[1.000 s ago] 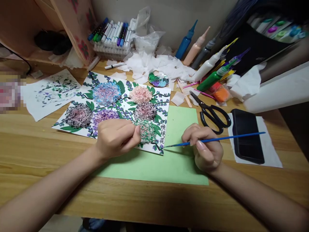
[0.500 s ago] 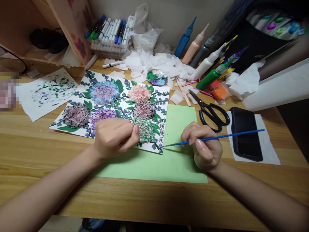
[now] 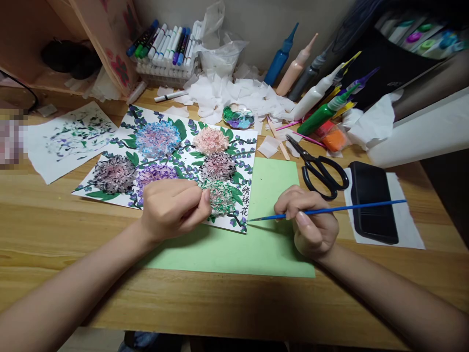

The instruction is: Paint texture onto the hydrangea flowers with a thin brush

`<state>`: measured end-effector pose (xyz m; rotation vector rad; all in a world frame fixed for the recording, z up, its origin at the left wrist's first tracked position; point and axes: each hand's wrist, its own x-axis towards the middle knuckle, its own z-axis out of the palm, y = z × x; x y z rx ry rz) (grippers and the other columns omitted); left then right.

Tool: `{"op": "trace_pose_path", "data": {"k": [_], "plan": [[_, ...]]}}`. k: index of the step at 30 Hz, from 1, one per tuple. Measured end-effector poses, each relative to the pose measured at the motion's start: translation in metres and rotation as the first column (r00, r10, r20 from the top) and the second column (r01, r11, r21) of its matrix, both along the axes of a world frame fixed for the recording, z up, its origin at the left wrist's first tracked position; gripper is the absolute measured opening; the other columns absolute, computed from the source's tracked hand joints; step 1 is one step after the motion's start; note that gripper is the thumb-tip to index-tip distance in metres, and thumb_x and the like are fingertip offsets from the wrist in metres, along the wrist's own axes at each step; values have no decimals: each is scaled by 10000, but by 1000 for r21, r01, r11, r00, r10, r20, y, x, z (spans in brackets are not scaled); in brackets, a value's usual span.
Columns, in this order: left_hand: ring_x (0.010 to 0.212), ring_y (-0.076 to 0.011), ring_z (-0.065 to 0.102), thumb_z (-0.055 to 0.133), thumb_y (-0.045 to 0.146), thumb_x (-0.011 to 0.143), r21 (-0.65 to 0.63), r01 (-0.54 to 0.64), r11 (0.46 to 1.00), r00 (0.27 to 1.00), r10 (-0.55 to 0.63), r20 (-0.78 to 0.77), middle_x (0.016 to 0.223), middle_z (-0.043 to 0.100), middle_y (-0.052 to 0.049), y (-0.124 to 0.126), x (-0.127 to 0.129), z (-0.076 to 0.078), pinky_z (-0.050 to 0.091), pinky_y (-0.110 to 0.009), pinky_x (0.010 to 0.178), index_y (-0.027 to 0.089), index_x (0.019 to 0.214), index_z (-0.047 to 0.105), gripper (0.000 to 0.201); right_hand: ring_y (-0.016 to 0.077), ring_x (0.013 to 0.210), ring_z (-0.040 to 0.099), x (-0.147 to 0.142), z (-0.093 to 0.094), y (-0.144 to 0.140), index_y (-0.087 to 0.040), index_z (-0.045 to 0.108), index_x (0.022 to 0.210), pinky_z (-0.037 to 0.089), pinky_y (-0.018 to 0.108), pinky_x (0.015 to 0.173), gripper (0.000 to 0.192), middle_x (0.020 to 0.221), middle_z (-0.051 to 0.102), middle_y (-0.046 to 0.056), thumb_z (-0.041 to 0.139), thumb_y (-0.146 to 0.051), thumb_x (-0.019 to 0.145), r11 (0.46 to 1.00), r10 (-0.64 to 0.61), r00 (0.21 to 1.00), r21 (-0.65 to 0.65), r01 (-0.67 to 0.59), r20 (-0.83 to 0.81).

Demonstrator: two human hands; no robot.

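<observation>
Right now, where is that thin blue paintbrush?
Right of centre in the head view, the thin blue paintbrush is in the person's right hand, its tip near the lower right corner of the flower picture.

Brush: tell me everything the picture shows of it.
The brush is thin and straight, with a slim blue handle narrowing to a fine, darker tip; whether the handle is wood or plastic cannot be told. The right hand grips it between thumb and fingers. The tip points left, at the lower right corner of the painting; whether it touches is unclear. The back end points right, crossing in front of the black case in this view.
</observation>
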<state>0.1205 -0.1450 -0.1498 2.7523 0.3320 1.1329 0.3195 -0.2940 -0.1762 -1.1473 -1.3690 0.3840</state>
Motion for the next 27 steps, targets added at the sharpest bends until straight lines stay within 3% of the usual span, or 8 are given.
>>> {"op": "trace_pose_path", "data": {"k": [10, 16, 23, 27], "plan": [[409, -75, 202, 532, 87, 749, 5, -1, 1000, 1000, 1, -3, 429, 234, 67, -1, 1, 1, 179, -260, 402, 191, 470, 283, 389, 179, 593, 488, 0, 0, -1, -218, 536, 774, 347, 344, 533, 147, 636, 540, 33, 414, -181, 847, 999, 20, 999, -34, -19, 27], [403, -75, 207, 536, 87, 746, 8, -1, 1000, 1000, 1, -9, 420, 244, 69, 0, 1, 2, 178, -262, 405, 192, 470, 285, 387, 167, 520, 458, -1, 0, 0, -228, 523, 753, 347, 341, 520, 137, 544, 497, 2, 425, -223, 849, 1000, 10, 997, -3, -11, -72], [408, -75, 202, 533, 87, 749, 6, 6, 1000, 1000, -6, -4, 428, 237, 67, 0, 1, 2, 175, -260, 405, 190, 465, 284, 391, 169, 568, 481, -1, 1, -2, -214, 526, 762, 355, 333, 529, 149, 586, 529, 17, 405, -182, 843, 993, 99, 995, -64, -100, -27], [407, -74, 194, 525, 90, 757, 16, 6, 1000, 1000, -6, 0, 433, 224, 67, 0, 1, 2, 171, -257, 404, 190, 465, 275, 397, 172, 565, 488, 0, 1, -2, -219, 529, 758, 355, 330, 516, 152, 593, 532, 20, 406, -196, 844, 994, 83, 997, -73, -83, -2]]}}
